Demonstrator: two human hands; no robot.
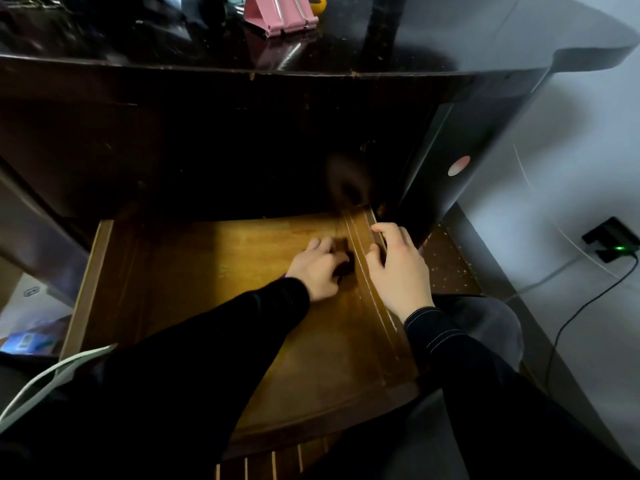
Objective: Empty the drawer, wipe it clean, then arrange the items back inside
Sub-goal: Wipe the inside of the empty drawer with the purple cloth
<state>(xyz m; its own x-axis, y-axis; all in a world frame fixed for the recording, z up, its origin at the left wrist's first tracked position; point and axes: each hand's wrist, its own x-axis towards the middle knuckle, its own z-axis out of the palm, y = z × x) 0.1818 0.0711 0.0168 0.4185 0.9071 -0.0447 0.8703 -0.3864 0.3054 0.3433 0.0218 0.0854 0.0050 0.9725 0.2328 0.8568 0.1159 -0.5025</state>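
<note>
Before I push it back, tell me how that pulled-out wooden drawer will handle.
Likely stiff: the drawer looks like solid wood boards. Pulled far out of the desk, it may sag or tip at the front. The right hand grips its right wall, a fair place to steady it.

Pretty dim in here, big dark glossy desk (450,36) with a pink stand (280,12) on top. Pale grey wall (571,133) on the right, black plug (611,239) glowing green, cable (568,323) trailing down it.
</note>
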